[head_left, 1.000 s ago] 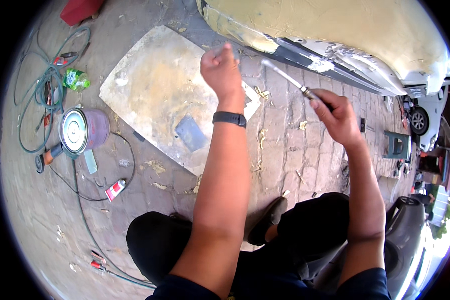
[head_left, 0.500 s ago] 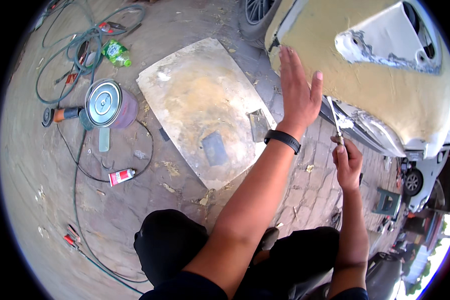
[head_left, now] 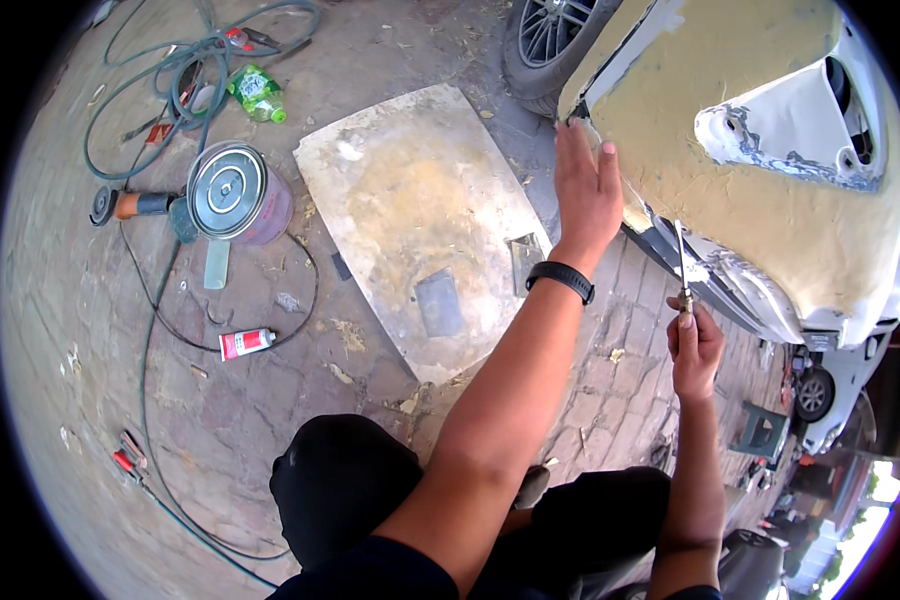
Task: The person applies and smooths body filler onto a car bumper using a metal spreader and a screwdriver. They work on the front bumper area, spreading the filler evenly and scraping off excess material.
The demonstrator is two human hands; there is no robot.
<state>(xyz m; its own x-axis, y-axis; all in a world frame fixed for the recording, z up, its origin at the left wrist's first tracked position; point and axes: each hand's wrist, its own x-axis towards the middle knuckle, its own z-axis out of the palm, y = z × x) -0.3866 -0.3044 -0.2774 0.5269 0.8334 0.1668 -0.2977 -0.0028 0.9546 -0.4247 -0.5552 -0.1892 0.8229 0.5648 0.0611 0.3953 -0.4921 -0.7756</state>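
In the upper right is a car's body corner (head_left: pixel 770 215) coated in beige filler, with a white, flaky recessed section (head_left: pixel 750 130) and a black-and-white strip along its lower edge. My left hand (head_left: pixel 588 200) lies against the panel's left edge, fingers stretched out, the tips at a dark seam. Lower and to the right, my right hand (head_left: pixel 694 355) grips the handle of a long, thin metal tool (head_left: pixel 682 255) upright, its pale tip at the lower edge of the filler. A stained board (head_left: pixel 390 220) lies on the pavers below the panel, with dark flat pieces on it.
On the left lie a lidded tin (head_left: pixel 225 195), a grinder (head_left: pixel 130 205), hose coils (head_left: pixel 170 80), a green plastic bottle (head_left: pixel 257 92) and a red-white tube (head_left: pixel 247 343). A car wheel (head_left: pixel 555 45) stands behind the board, a plastic stool (head_left: pixel 760 435) at right.
The view has swung toward the car. My left hand has moved right, opened and come to the panel's edge. My right hand has lowered, turning the tool upright.
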